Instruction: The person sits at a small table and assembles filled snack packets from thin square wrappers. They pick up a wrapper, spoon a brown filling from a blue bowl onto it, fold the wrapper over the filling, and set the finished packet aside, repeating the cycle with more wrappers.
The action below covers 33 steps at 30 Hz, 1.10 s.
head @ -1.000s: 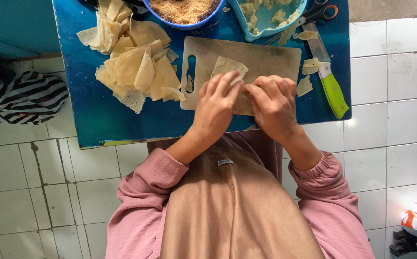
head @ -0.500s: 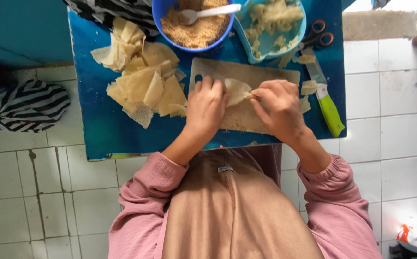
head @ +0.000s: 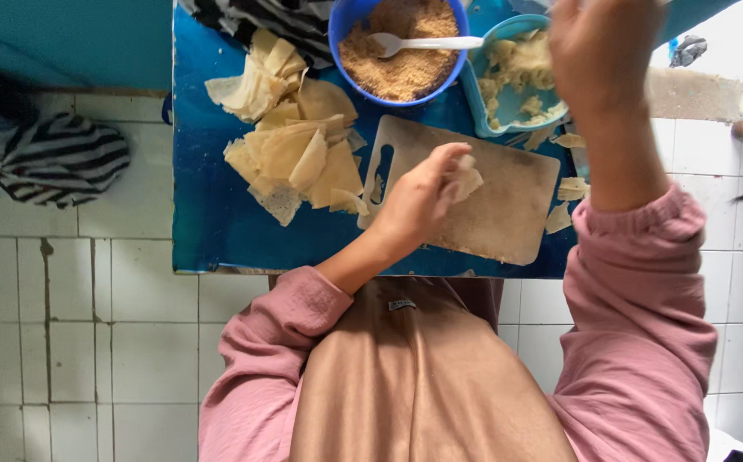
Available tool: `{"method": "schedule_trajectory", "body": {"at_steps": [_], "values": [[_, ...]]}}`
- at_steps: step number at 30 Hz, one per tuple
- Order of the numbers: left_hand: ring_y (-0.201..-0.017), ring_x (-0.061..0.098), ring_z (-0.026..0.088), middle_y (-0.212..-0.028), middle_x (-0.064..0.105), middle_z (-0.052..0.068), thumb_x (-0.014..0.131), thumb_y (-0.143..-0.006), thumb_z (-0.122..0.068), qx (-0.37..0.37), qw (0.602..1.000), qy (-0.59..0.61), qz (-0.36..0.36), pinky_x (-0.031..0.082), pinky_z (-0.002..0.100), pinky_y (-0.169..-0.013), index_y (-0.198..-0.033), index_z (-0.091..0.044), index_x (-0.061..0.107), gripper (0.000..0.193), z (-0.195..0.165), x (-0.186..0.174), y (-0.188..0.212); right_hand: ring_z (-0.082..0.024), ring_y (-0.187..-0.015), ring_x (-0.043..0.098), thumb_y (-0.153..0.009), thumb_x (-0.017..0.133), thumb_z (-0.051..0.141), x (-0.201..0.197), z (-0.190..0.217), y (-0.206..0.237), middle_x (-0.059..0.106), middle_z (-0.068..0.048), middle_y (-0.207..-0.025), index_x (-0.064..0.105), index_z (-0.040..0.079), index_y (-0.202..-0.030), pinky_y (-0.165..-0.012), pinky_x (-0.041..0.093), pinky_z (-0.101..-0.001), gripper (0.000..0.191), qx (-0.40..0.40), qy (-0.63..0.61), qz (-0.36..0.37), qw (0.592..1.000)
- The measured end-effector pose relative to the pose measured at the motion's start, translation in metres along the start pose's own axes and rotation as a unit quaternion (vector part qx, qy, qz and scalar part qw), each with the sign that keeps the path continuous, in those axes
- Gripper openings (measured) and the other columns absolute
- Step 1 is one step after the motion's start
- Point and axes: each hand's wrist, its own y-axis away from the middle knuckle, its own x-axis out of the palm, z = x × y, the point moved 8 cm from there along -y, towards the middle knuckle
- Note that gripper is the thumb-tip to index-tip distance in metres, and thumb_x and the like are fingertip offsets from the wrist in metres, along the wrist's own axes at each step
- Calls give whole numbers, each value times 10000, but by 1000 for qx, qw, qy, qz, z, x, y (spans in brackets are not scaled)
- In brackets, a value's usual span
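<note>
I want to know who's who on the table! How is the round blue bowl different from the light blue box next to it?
The round blue bowl is dark blue and circular; the light blue box is paler, with straighter sides and rounded corners. The bowl holds fine brown crumbs with a white spoon resting in them; the box holds pale, lumpy pieces and no spoon. Both sit side by side at the far edge of the blue table.

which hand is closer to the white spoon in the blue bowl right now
Right. The right hand is raised just beside the handle end of the white spoon, over the light blue container. The left hand is lower, over the cutting board, holding a folded wrapper.
</note>
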Motion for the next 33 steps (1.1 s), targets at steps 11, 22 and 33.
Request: {"method": "schedule_trajectory", "body": {"at_steps": [11,22,33], "values": [[-976,641,409,-1047,676,174,612,-946,-11,-7,993,-119,14,521,482,-832,-1525,-121,395,628,14,14,12,-109,-678,578,-1123,686,151,57,110,-43,647,-65,-783,719,-10,-1085,-579,437,-284,169,186,-428,44,883],[-1061,611,389,-1161,612,180,623,-904,14,23,983,-180,-19,523,444,-937,-1523,-74,398,665,14,1,22,-160,-670,723,-1146,512,172,66,81,-27,770,-138,-861,705,-29,-983,-613,578,-285,323,282,-577,-70,763],[-1078,649,356,-1185,583,212,692,-883,32,-35,991,-121,-47,540,421,-918,-1450,-32,437,625,15,-25,38,-189,-838,709,-1181,502,199,-5,59,85,709,-167,-1013,654,-59,-1255,-735,600,-314,309,376,-644,-75,662]]}}
